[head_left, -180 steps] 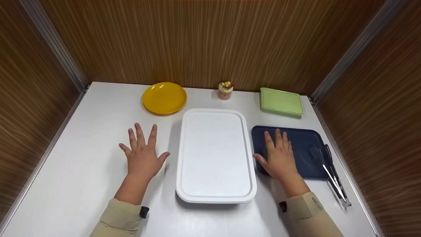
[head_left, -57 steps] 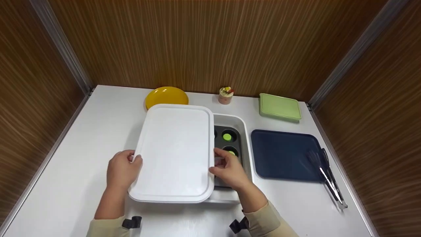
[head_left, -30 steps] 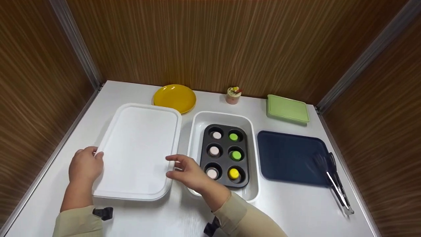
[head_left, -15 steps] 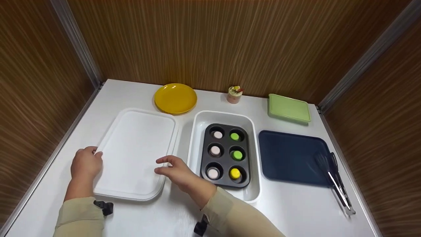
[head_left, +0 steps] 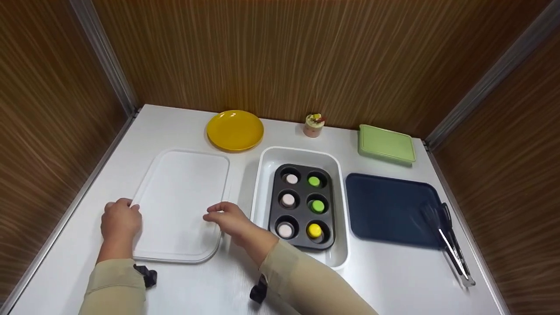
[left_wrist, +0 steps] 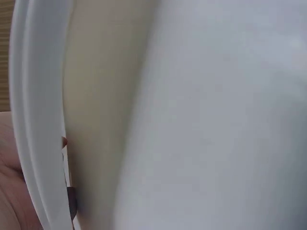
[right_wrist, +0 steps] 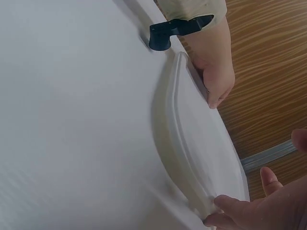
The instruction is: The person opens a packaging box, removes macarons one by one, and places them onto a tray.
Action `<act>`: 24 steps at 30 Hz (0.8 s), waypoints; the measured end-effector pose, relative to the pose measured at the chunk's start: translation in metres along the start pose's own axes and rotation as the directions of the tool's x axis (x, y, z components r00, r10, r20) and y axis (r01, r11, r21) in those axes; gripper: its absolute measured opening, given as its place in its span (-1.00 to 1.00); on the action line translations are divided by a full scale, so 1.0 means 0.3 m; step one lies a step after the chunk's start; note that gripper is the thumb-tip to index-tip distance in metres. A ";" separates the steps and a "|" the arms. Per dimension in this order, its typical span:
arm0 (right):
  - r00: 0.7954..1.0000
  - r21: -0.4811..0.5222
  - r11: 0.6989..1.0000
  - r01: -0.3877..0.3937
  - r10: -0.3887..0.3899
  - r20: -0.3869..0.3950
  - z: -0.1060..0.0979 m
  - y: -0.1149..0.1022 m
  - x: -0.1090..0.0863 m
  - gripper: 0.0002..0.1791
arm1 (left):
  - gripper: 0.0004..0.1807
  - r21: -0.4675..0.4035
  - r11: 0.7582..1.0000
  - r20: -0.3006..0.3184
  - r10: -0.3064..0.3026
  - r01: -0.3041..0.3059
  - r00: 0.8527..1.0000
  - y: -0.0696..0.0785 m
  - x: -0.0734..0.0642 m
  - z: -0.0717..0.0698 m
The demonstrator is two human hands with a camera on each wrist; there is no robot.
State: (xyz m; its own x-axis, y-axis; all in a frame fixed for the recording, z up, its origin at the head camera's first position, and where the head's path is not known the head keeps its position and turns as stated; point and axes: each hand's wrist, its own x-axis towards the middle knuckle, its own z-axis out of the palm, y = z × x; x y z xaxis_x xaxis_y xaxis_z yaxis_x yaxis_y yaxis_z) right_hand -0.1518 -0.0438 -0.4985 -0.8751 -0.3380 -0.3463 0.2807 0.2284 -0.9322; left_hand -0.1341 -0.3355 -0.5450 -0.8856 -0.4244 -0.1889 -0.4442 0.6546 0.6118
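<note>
The large white lid (head_left: 179,201) lies flat, close over the tabletop left of its white box. My left hand (head_left: 121,221) grips the lid's left edge, thumb on top; in the left wrist view its fingers show past the white rim (left_wrist: 38,120). On the opposite edge, my right hand (head_left: 229,218) pinches the rim between thumb and fingers. In the right wrist view the lid (right_wrist: 206,143) spans between both hands. Uncovered, the white box (head_left: 257,197) holds a dark muffin tin (head_left: 302,214) with pale pink, green and yellow round pieces in its cups.
A yellow plate (head_left: 235,130) stands behind the lid. Farther right along the back are a small dessert cup (head_left: 313,126) and a light green lidded box (head_left: 387,143). Tongs (head_left: 455,256) with black heads lie partly over the navy tray (head_left: 385,210). Wood-grain panels enclose the table.
Both hands have taken the lid off the box, carried it left and lowered it toward the table. The muffin tin inside has come into view.
</note>
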 end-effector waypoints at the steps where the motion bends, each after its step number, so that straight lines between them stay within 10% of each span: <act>1: 1.000 0.001 1.000 -0.009 0.009 -0.004 0.000 -0.001 0.004 -0.65 | -0.53 0.004 1.000 -0.004 -0.004 0.004 1.000 0.002 0.002 0.002; 13: 0.998 0.052 0.997 0.056 -0.056 -0.002 -0.043 0.003 0.006 -0.60 | -0.49 0.023 0.999 -0.035 -0.039 0.039 0.999 0.020 0.020 0.023; 20: 0.958 0.171 0.944 0.282 -0.285 -0.008 -0.291 -0.079 -0.074 -0.56 | -0.42 -0.058 0.998 -0.142 0.019 -0.028 0.990 0.082 -0.038 0.020; 24: 0.931 0.217 0.906 0.364 -0.345 -0.120 -0.457 -0.140 -0.124 -0.61 | -0.52 -0.149 0.972 -0.274 0.135 -0.181 0.952 0.182 -0.117 0.061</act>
State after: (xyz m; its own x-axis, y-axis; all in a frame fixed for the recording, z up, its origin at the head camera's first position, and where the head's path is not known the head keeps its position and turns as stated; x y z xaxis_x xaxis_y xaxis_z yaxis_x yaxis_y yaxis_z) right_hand -0.1852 0.0843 -0.4320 -0.9587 -0.2842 0.0122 0.0214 -0.1147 -0.9932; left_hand -0.1297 -0.2733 -0.5191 -0.8660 -0.4871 0.1132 -0.2517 0.6201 0.7431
